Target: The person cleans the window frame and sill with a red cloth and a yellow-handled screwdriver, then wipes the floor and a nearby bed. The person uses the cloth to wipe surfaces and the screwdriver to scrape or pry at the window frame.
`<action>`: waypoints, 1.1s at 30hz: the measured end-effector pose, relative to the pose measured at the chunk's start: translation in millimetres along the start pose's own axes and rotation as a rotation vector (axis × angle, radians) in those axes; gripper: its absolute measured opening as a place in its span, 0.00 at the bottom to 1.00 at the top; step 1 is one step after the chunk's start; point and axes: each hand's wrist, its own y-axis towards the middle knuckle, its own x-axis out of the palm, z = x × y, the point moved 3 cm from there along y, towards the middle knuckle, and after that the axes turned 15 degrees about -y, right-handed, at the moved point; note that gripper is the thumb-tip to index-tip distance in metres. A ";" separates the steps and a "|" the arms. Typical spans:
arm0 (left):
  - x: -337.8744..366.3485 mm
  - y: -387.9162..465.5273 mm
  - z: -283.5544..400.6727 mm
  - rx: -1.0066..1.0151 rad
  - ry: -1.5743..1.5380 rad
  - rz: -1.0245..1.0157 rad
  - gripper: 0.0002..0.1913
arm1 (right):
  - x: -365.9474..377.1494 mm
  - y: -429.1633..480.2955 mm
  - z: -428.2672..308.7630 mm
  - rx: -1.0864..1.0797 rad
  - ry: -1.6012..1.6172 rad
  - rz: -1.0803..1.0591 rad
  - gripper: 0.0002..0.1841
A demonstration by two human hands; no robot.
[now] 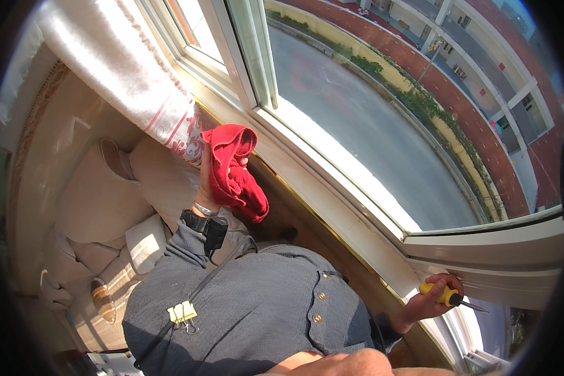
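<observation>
A crumpled red cloth [235, 176] is gripped in my left hand [207, 181], beside the lower end of a curtain with a red pattern [185, 127]. The cloth covers most of that hand's fingers. My right hand [430, 301] holds a screwdriver by its yellow handle [437, 292], with the metal shaft pointing away to the right, close to the window frame [489, 263]. A silver bracelet and a black strap with a small black box [215, 232] are on my left wrist.
A window sill [329, 202] with a gold-coloured edge runs diagonally in front of me. The window beside it stands open onto a road far below. Left of me is a beige sofa [103, 197] with cushions. A cable with a yellow binder clip [182, 312] crosses my shirt.
</observation>
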 end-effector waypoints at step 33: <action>162.9 95.5 -66.4 1.664 1.223 -0.350 0.26 | -3.6 0.2 -42.7 0.162 0.127 -0.026 0.04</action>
